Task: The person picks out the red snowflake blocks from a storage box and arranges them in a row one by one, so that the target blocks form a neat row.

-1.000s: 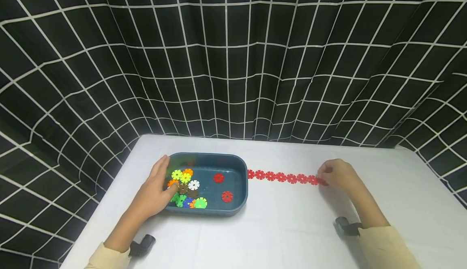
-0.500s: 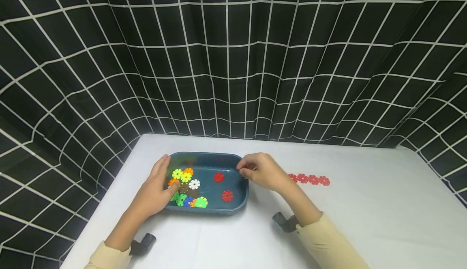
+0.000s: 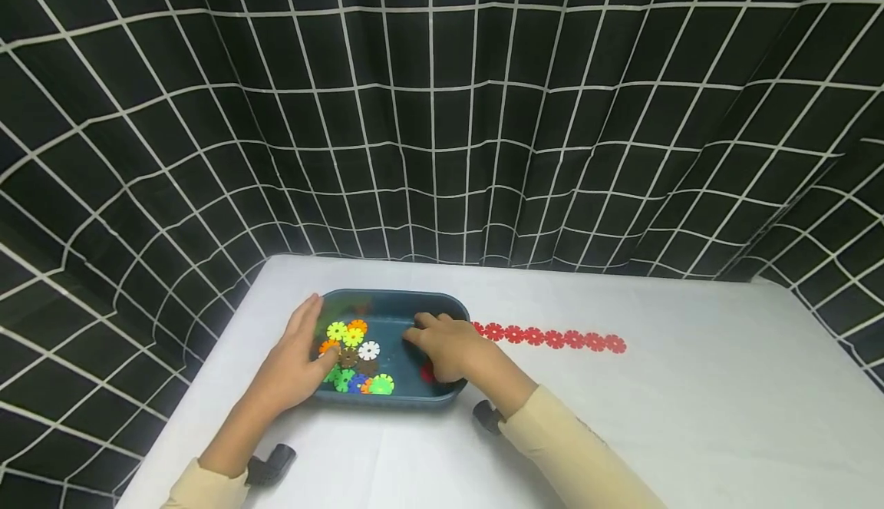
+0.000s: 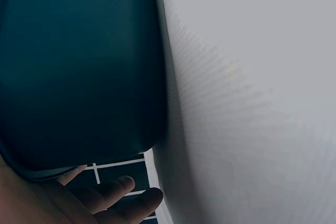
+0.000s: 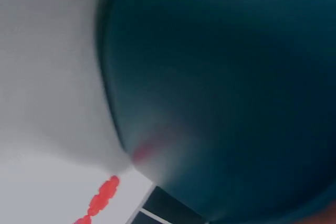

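Observation:
My left hand (image 3: 290,367) holds the left end of a dark teal plastic tray (image 3: 394,400), thumb over the rim and fingers along the outside. In the left wrist view, fingers (image 4: 139,203) stick out past the tray wall (image 4: 84,77). My right hand (image 3: 449,344) reaches down into the right half of the tray, fingers bent toward its floor; whether they pinch a piece I cannot tell. A red notched disc (image 3: 427,373) shows partly beneath that hand. Several coloured notched discs (image 3: 348,355) lie in the tray's left half, a white disc (image 3: 369,350) among them.
From the tray's right side a row of red notched discs (image 3: 555,338) runs rightward across the white tabletop (image 3: 691,386). Behind the table hangs a black curtain (image 3: 442,148) with a white grid. In the right wrist view the red row (image 5: 102,196) also shows.
My right hand has moved left from the far end of the red row, over the tray rim and into the tray. A red disc in there is now covered. My left hand stays put.

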Demonstrator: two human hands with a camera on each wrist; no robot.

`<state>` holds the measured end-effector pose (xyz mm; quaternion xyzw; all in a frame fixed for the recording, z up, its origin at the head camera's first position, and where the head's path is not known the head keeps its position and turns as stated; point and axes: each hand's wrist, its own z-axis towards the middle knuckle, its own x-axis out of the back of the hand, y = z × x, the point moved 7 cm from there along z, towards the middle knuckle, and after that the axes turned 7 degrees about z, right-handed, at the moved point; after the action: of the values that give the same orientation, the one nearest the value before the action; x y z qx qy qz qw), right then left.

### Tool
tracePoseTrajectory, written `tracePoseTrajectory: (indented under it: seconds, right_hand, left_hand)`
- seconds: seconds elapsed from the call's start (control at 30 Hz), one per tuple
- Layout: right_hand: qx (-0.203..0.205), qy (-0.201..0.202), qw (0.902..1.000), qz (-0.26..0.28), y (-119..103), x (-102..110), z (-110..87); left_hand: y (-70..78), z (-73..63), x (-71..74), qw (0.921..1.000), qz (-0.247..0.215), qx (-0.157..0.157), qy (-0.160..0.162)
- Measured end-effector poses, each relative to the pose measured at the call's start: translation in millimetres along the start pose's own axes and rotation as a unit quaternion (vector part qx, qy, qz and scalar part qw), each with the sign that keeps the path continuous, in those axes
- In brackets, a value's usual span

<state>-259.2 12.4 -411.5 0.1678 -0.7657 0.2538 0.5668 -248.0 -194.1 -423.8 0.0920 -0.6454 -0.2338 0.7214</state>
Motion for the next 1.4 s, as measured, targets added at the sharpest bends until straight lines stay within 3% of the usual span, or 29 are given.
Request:
tracePoseTrajectory:
  seconds: [0.17, 0.37, 0.53, 0.83, 1.4]
  right_hand:
    - [0.016, 0.005, 0.9998, -0.006, 0.1, -1.2, 6.2]
    - [0.063, 0.087, 0.9932, 0.044, 3.0, 3.8, 10.1]
    - [0.079, 0.113, 0.9899, 0.035, 2.6, 4.4, 10.7]
    - [0.078, 0.122, 0.9893, 0.017, 1.2, 3.4, 9.8]
    - [0.046, 0.097, 0.9937, 0.031, 4.0, -0.3, 10.1]
  left_hand:
    - [-0.2, 0.3, 0.4, 1.0, 0.002, 0.001, 0.001]
    - [0.2, 0.6, -0.3, 1.0, 0.002, 0.0, 0.0]
    - [0.8, 1.0, 0.9, 1.0, 0.001, 0.002, 0.001]
    - [2.1, -0.1, 0.8, 1.0, -0.004, 0.004, -0.004]
    - [2.0, -0.6, -0.6, 1.0, 0.0, 0.0, 0.001]
